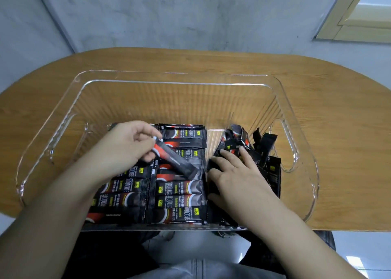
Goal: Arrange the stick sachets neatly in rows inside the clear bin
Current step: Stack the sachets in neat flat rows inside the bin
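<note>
Head view: left hand (129, 143) pinching one sachet (175, 160) over two tidy rows (179, 190) in bin (281, 88) on bench (338, 113). Right hand (234, 179) flat, fingers straight, on loose pile (262, 149). Light, slippery, bendable; pinch at end seal.

The bin (275, 101) is clear, shiny plastic, smooth on its rim and ribbed with thin lines on its walls. The stick sachets (179, 192) are black, glossy foil-like packets with red and yellow print, and light shines off them. The surface (338, 113) under the bin is smooth brown wood with a fine grain, and the wall (190, 14) behind it looks like rough, matt grey concrete.
</note>
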A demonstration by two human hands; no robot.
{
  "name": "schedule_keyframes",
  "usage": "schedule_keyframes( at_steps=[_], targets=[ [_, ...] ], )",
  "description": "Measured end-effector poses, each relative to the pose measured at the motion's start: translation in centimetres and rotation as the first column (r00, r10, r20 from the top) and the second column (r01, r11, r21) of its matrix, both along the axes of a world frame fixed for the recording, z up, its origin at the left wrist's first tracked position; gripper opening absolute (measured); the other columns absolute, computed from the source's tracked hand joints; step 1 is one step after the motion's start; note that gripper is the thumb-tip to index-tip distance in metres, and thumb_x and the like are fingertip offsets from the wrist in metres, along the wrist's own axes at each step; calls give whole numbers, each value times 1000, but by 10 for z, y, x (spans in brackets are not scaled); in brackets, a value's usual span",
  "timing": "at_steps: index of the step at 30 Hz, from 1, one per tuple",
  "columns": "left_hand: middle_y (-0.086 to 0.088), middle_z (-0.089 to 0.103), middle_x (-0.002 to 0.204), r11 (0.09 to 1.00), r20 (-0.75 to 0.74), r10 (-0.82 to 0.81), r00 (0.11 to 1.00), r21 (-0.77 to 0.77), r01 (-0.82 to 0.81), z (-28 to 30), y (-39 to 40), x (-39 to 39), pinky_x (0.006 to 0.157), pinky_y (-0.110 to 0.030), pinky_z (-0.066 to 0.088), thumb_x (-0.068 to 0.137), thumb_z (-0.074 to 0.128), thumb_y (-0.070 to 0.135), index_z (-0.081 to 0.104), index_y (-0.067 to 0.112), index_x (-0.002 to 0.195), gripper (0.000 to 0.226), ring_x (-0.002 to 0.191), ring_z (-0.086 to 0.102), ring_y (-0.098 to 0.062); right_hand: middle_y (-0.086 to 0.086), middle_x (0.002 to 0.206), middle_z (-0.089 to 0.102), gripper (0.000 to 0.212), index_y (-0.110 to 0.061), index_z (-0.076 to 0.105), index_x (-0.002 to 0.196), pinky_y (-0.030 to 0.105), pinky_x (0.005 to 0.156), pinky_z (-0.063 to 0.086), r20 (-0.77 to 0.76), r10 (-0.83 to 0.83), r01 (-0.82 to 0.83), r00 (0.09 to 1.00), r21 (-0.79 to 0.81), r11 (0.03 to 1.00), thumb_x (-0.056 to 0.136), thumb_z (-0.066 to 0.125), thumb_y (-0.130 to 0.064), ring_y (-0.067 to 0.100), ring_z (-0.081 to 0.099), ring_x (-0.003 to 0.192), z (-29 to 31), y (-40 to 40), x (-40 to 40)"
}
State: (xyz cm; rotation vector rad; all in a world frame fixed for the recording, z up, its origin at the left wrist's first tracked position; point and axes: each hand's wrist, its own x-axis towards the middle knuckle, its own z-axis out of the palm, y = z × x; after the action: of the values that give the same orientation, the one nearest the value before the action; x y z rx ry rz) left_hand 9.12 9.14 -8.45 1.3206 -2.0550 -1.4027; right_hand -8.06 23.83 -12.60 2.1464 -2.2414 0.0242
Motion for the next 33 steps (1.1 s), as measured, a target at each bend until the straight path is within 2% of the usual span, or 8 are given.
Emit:
schedule_keyframes(
  at_steps=[4,9,11,13,15,18,22,33],
  targets=[
    [1,59,53,995,59,-98,993,34,96,-8,6,12,48,-18,43,87,59,0,62,11,80,13,48,51,-8,7,93,73,52,-17,73,73,56,91,44,-2,4,-4,1000,-17,1000,34,90,-47,30,68,97,-3,3,-1],
    [3,64,58,956,173,-283,944,132,262,-8,10,24,56,-32,39,67,73,32,67,29,74,10,54,51,-13,7,94,73,50,-18,73,72,55,91,44,-5,14,-14,1000,-71,997,35,90,-47,30,68,97,-4,3,-2],
    [9,66,62,936,272,-353,895,108,336,-9,13,24,59,-37,47,72,74,24,66,33,72,11,56,55,-8,7,94,73,49,-18,72,72,55,91,44,-14,18,-19,1000,-88,996,36,90,-47,30,68,97,-4,3,-3],
    [20,64,62,910,426,-382,821,17,414,-9,16,22,55,-22,47,78,73,19,64,28,68,16,52,53,2,7,93,73,49,-18,73,71,55,90,45,-26,15,-18,1000,-103,995,35,90,-46,29,69,97,-5,3,-3],
    [20,63,67,882,527,-368,766,-63,467,-5,19,20,49,-15,41,77,74,26,61,29,70,15,52,54,2,7,93,73,49,-18,73,71,56,90,45,-37,12,-16,999,-120,993,35,90,-46,30,69,97,-7,3,-3],
    [14,60,74,851,533,-393,749,-97,516,-3,20,16,55,-19,43,74,76,30,61,34,70,16,56,52,3,7,93,73,49,-17,73,71,55,90,44,-40,12,-17,999,-144,989,35,90,-45,30,69,97,-9,3,-4],
    [17,58,79,784,577,-475,664,-65,617,-9,25,7,62,-17,41,75,76,32,59,41,71,19,66,48,13,7,94,73,49,-18,73,72,55,91,44,-44,16,-23,999,-167,986,35,90,-46,30,69,97,-10,3,-4],
    [22,61,78,737,597,-511,618,-65,673,-13,34,-3,58,-14,35,80,70,31,55,40,78,18,68,48,17,7,94,73,48,-18,73,71,55,92,43,-55,8,-17,998,-172,985,35,90,-46,30,69,96,-12,2,-4]
  ],
)
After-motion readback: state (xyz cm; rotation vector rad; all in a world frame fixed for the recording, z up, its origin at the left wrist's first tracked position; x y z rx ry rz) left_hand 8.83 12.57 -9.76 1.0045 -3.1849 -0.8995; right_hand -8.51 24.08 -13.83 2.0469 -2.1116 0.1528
